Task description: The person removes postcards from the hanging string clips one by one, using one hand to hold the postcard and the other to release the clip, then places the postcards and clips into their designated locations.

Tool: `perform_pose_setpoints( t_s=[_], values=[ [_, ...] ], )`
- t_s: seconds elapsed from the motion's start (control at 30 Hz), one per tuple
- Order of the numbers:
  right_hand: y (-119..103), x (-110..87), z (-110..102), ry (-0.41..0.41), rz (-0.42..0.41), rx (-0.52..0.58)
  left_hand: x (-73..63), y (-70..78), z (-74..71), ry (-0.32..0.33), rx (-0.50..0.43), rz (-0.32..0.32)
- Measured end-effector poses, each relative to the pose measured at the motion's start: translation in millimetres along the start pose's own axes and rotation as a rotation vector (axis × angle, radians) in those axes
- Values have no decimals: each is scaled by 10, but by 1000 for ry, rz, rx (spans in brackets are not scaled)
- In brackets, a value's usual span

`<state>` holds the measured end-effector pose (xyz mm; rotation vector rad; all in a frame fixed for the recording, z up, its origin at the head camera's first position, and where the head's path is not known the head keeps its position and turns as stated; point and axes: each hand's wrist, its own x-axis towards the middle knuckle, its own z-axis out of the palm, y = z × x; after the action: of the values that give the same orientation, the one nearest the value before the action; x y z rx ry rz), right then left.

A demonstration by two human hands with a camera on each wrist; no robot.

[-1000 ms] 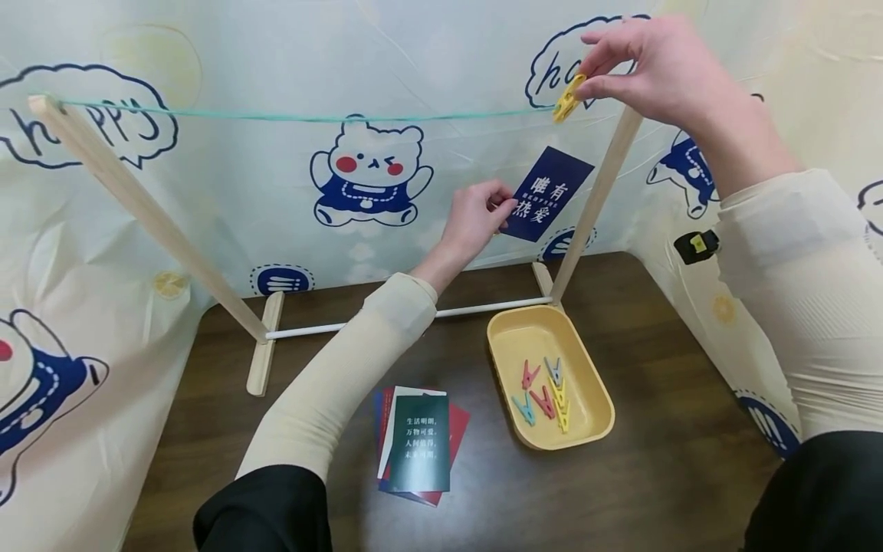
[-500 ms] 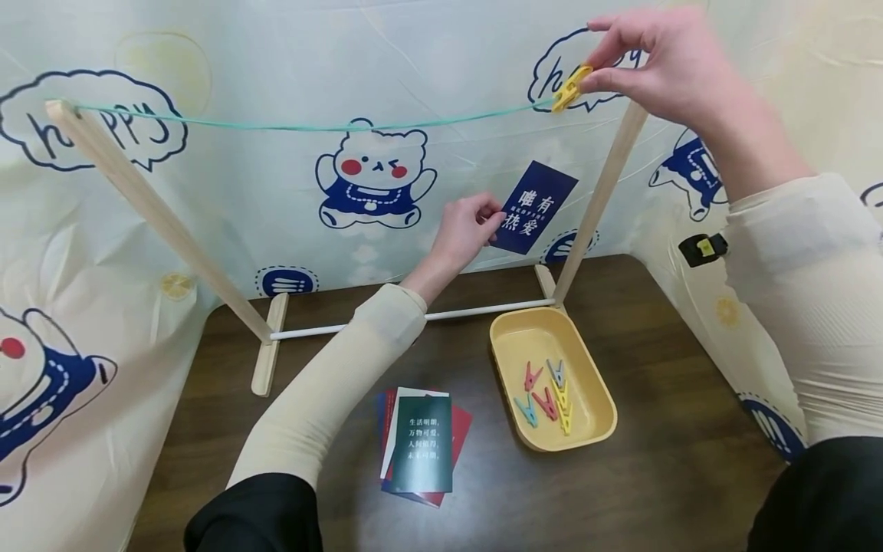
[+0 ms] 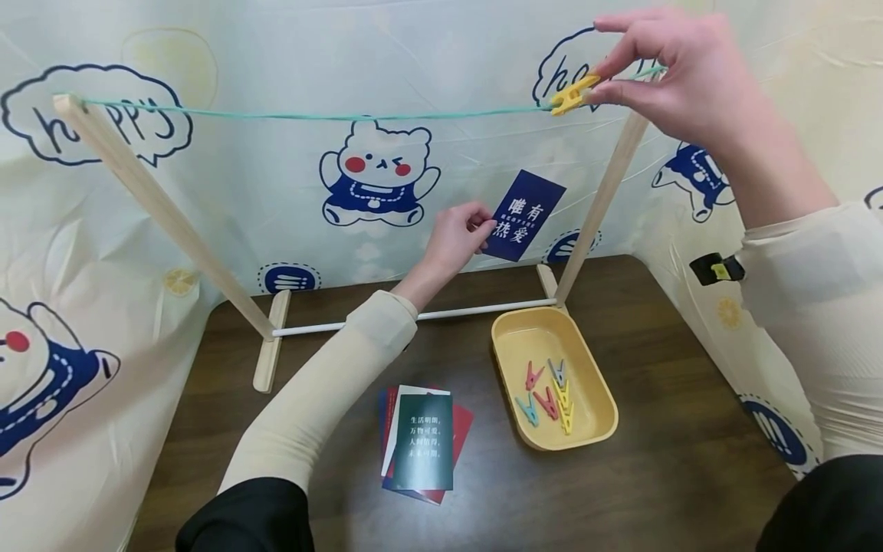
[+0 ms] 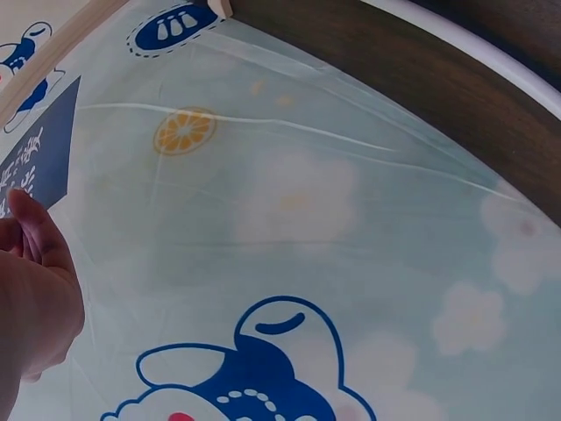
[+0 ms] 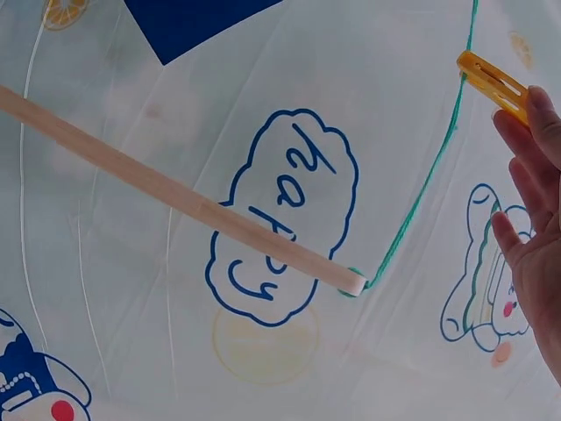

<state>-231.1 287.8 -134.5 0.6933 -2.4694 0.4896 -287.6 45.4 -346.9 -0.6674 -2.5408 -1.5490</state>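
My left hand (image 3: 455,236) pinches a dark blue card (image 3: 526,215) with white characters by its left edge, below the line and apart from it. Up at the right, my right hand (image 3: 679,77) pinches a yellow clothespin (image 3: 574,95) between thumb and index finger. In the right wrist view the clothespin's tip (image 5: 469,65) meets the green string (image 5: 429,175); whether it bites the string I cannot tell. That string (image 3: 297,116) runs between the tops of two wooden posts. The left wrist view shows the card (image 4: 54,149) partly, behind the fingers.
A yellow tray (image 3: 599,368) on the brown table (image 3: 662,475) holds several small clothespins (image 3: 545,402). To its left lies a stack of cards (image 3: 424,445), a green one on top. The left post (image 3: 165,218), right post (image 3: 607,203) and white bar (image 3: 483,310) form the rack.
My left hand has drawn the blue card down and to the left. The clothespin in my right hand has turned flatter, its tip staying at the string.
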Motion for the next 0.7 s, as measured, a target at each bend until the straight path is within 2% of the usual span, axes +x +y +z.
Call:
perform_pose_setpoints(
  t_s=[0.2,0.47,0.7],
  values=[
    [-12,-92,32,22,-92,-22,-48,-46,-19,5,5,-35],
    [5,-226,131,28,-154,48,-128,-90,-105,-13,-3,-44],
    [56,-365,256,13,-258,103,-239,-152,-184,-37,-12,-52]
  ],
)
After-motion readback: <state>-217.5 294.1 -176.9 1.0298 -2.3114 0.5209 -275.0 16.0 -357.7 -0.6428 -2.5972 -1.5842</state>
